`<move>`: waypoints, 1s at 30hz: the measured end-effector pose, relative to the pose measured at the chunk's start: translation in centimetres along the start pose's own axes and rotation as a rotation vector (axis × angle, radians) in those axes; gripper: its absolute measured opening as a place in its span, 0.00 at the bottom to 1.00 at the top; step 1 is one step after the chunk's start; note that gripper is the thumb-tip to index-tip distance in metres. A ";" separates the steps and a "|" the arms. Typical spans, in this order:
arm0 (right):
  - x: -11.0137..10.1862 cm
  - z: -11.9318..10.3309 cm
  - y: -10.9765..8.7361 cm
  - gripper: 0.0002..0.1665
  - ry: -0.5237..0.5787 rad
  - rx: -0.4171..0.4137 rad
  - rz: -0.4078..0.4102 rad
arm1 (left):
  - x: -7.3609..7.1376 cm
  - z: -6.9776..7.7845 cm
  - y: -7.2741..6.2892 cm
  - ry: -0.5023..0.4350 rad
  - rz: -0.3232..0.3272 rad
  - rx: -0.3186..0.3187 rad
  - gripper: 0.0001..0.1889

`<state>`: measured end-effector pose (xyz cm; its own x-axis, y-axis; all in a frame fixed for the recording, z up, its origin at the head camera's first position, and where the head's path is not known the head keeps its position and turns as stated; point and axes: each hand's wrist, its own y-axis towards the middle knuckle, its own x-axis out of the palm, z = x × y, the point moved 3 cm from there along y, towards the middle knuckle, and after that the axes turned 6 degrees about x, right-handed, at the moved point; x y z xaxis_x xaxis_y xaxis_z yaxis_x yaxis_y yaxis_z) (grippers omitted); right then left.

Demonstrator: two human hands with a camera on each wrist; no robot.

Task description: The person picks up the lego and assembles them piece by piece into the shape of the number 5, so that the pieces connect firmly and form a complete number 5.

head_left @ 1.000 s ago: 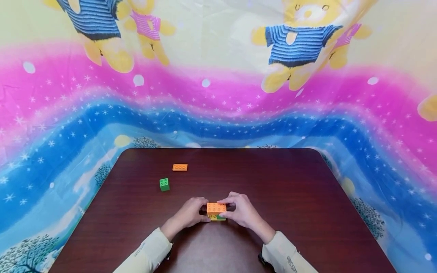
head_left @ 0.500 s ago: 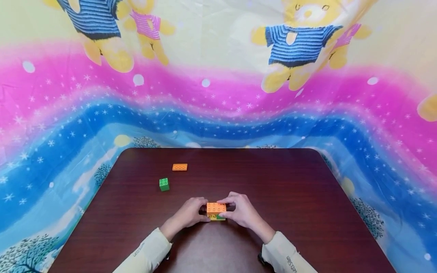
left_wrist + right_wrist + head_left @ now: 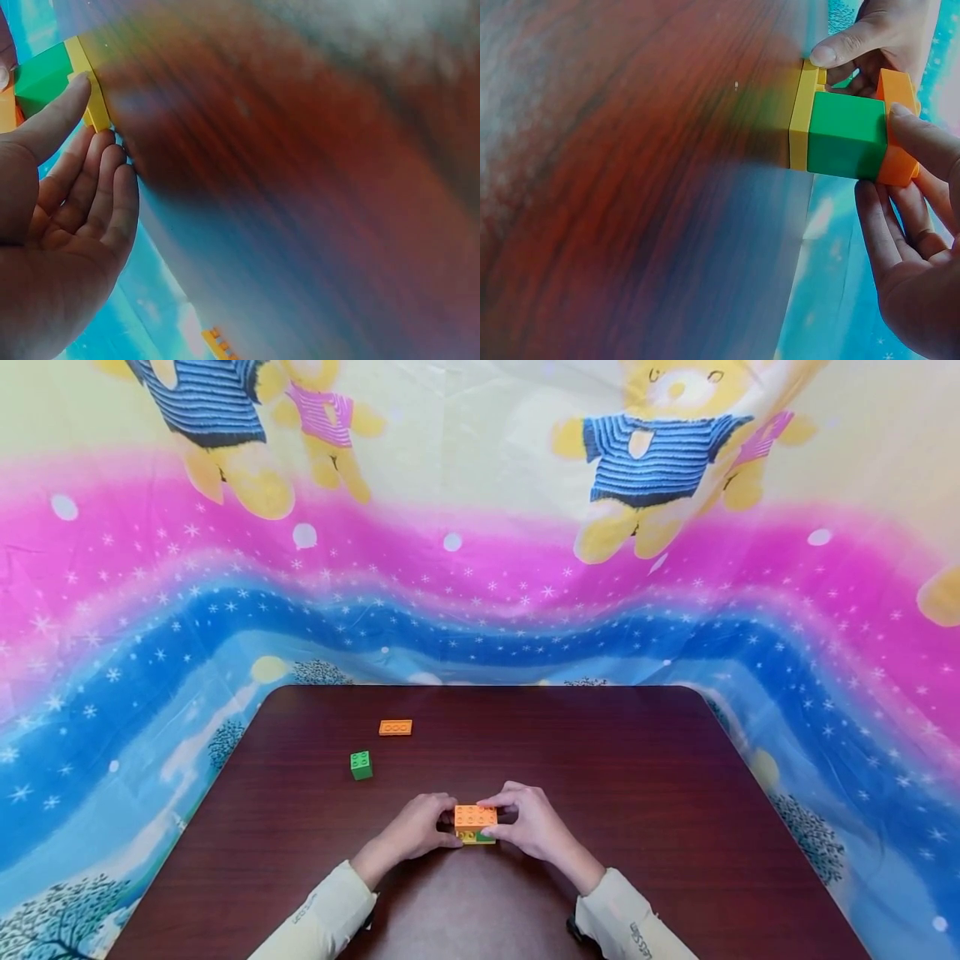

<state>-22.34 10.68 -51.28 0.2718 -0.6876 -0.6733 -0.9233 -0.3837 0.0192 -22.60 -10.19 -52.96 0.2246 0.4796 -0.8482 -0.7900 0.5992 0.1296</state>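
Observation:
Near the table's front, a stack of toy building bricks has a yellow plate at the bottom, a green brick standing on its right end, and an orange plate with studs on top. My left hand pinches the left end of the yellow plate between thumb and fingers. From the right, my right hand pinches the orange plate, its thumb on the near side and fingers behind. In the right wrist view, the orange plate sits against the green brick's top. Under its left half, the yellow plate's studs are uncovered.
Farther back on the dark wooden table lies another orange plate. A loose green brick with studs up stands in front of it, left of my hands. A printed cloth hangs behind and around the table.

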 end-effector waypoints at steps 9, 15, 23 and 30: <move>0.0 0.2 0.0 0.25 0.016 -0.013 -0.002 | -0.8 -0.8 -0.3 -0.068 0.012 0.005 0.15; 0.1 0.2 0.1 0.27 0.020 -0.011 0.002 | -3.0 -2.1 -0.5 -0.116 0.089 -0.058 0.16; 0.1 0.1 0.0 0.27 0.012 0.010 0.005 | -6.7 -5.1 -1.0 -0.093 0.289 -0.180 0.22; 0.1 0.2 0.0 0.27 0.013 0.020 0.003 | -8.9 -8.8 -2.6 -0.271 0.463 -0.340 0.33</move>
<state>-22.33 10.77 -51.45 0.2727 -0.6966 -0.6636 -0.9291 -0.3697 0.0064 -27.52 -21.62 -50.25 -0.0821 0.8123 -0.5774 -0.9671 0.0751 0.2430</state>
